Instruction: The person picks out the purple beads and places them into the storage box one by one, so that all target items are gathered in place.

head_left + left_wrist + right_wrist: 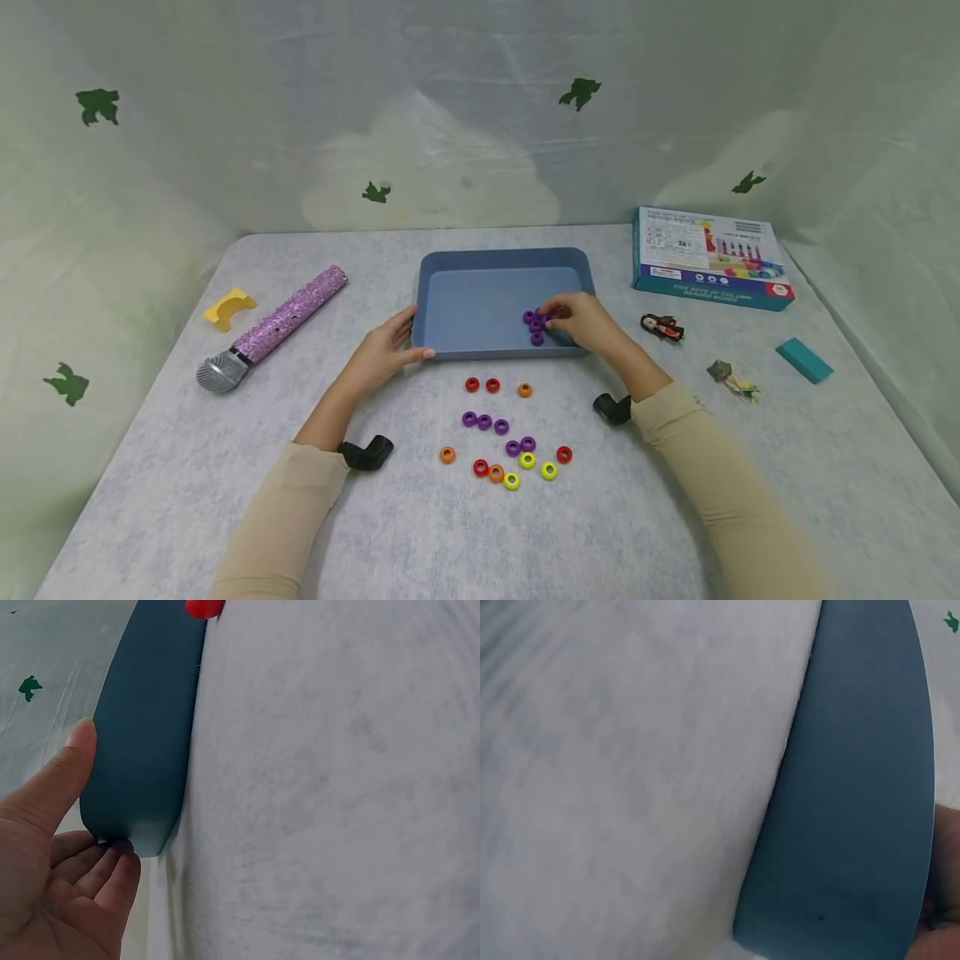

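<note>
Beads [535,327] lay in the tray [472,304], just left of the right hand [583,322], its bent fingers' hold unclear, the left hand [381,353] gripping the tray's near left corner.

“five sets of column” on box [712,260]

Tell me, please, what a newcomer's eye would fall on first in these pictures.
Probably the blue tray mid-table, where the right hand is at a cluster of purple beads while the left hand grips the near left corner. Then the bright loose beads scattered on the tabletop in front of it, and the glittery pink microphone lying at the left. The colourful box sits at the far right.
</note>
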A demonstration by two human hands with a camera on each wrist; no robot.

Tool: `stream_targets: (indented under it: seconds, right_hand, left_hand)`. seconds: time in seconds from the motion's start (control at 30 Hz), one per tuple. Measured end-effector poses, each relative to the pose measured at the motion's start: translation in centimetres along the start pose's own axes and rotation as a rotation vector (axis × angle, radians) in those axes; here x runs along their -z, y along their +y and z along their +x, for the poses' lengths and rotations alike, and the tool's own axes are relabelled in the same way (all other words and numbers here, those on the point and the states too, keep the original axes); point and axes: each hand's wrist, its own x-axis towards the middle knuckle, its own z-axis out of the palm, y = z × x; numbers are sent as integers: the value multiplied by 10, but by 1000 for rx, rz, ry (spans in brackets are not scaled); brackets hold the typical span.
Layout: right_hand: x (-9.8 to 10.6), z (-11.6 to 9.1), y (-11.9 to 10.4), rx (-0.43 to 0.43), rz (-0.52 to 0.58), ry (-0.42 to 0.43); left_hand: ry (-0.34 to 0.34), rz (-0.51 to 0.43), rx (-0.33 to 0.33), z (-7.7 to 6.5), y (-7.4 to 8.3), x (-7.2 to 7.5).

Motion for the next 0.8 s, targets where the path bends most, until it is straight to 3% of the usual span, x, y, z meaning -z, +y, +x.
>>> stream_targets:
  seconds: [0.2,0.4,0.53,0.63,0.8]
  right_hand:
    - [-3,3,-1,-9,-63,-41]
    - [-2,-2,-2,10,-20,-46]
    - [-1,-18,-12,88,54,-22]
    - [-3,-34,-23,203,136,-31]
    - [-12,-67,-43,323,273,-162]
  left_hand:
    - [3,2,-3,-1,0,0]
    - [-3,7,-13,0,-1,-1]
    - [-4,5,-15,0,-1,-1]
    - [1,2,-5,0,-1,-1]
    - [4,7,-13,-1,2,0]
